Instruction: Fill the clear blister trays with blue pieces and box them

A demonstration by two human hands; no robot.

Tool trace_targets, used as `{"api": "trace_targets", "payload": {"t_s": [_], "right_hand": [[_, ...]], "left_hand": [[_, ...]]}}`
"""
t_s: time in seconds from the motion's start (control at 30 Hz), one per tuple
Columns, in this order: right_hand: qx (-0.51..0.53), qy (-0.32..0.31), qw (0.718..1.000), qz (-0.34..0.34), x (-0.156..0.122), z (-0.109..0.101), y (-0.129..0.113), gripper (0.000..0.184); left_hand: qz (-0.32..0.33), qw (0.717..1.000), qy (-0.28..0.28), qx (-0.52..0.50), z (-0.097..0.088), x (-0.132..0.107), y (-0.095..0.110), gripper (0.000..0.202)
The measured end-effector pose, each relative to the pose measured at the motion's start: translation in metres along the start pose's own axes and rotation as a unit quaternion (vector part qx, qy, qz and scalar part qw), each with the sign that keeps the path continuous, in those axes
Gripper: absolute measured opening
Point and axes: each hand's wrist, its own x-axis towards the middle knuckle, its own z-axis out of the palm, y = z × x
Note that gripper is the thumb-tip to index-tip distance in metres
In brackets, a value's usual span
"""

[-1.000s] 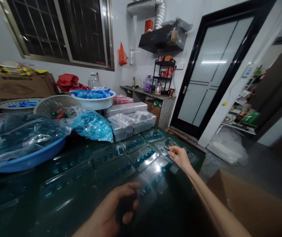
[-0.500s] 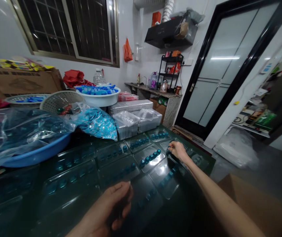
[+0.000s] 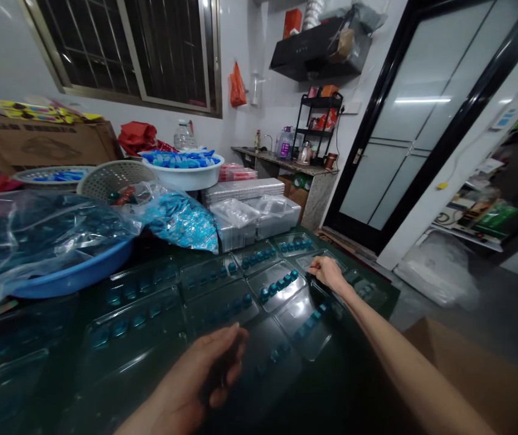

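Observation:
The dark green tabletop (image 3: 367, 290) is covered with clear plastic blister trays (image 3: 277, 285), many with rows of small teal pieces in their hollows. My right hand (image 3: 326, 272) rests at the far side of these trays, its fingertips pinched together on a tray (image 3: 320, 261). Whether those fingers hold a piece is too small to tell. Nearer me, my left hand (image 3: 199, 377) is curled over the front trays around a dark object (image 3: 222, 376), mostly hidden by the fingers.
Behind the trays lie a blue basin (image 3: 77, 272) under a clear bag of dark pieces and a bag of teal pieces (image 3: 179, 220). Farther back stand a white basin of blue items (image 3: 181, 178), stacked clear trays (image 3: 245, 214) and a cardboard box (image 3: 471, 377) at lower right.
The whole scene has shifted right and up in the view as the camera turned. My right hand has moved slightly farther along the trays; my left hand stays curled.

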Motion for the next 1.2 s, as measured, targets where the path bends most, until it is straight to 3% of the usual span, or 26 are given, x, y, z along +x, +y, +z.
{"api": "trace_targets", "payload": {"t_s": [0.3, 0.53, 0.67, 0.77, 0.87, 0.93, 1.0, 1.07, 1.2], "right_hand": [[-0.033, -0.078, 0.996, -0.041, 0.004, -0.026, -0.007, 0.023], [-0.018, -0.079, 0.996, -0.032, -0.004, -0.031, -0.016, 0.021], [0.008, -0.046, 0.998, -0.034, -0.018, -0.042, -0.038, 0.016], [0.042, -0.004, 0.997, -0.057, -0.047, -0.053, -0.075, 0.024], [0.127, -0.008, 0.985, -0.116, -0.103, -0.062, -0.127, 0.029], [0.324, -0.069, 0.925, -0.184, -0.144, -0.065, -0.161, 0.029], [0.425, -0.094, 0.877, -0.206, -0.176, -0.066, -0.187, 0.024], [0.474, -0.078, 0.854, -0.2, -0.196, -0.064, -0.203, 0.02], [0.48, 0.019, 0.858, -0.184, -0.207, -0.056, -0.212, 0.016]], "left_hand": [[0.009, 0.999, 0.032, -0.027, -0.001, -0.002, 0.003, 0.033], [0.029, 0.999, -0.015, -0.007, -0.005, -0.01, 0.003, 0.027], [0.041, 0.997, -0.036, -0.048, -0.004, -0.013, 0.003, 0.018], [0.05, 0.995, -0.037, -0.076, -0.006, -0.016, 0.003, 0.018], [0.059, 0.994, -0.031, -0.089, -0.01, -0.018, 0.001, 0.019], [0.061, 0.993, -0.026, -0.094, -0.011, -0.02, -0.002, 0.019], [0.067, 0.993, -0.03, -0.096, -0.011, -0.022, -0.003, 0.018], [0.08, 0.992, -0.034, -0.096, -0.009, -0.025, -0.004, 0.018], [0.107, 0.991, -0.01, -0.078, -0.006, -0.035, -0.004, 0.02]]}}
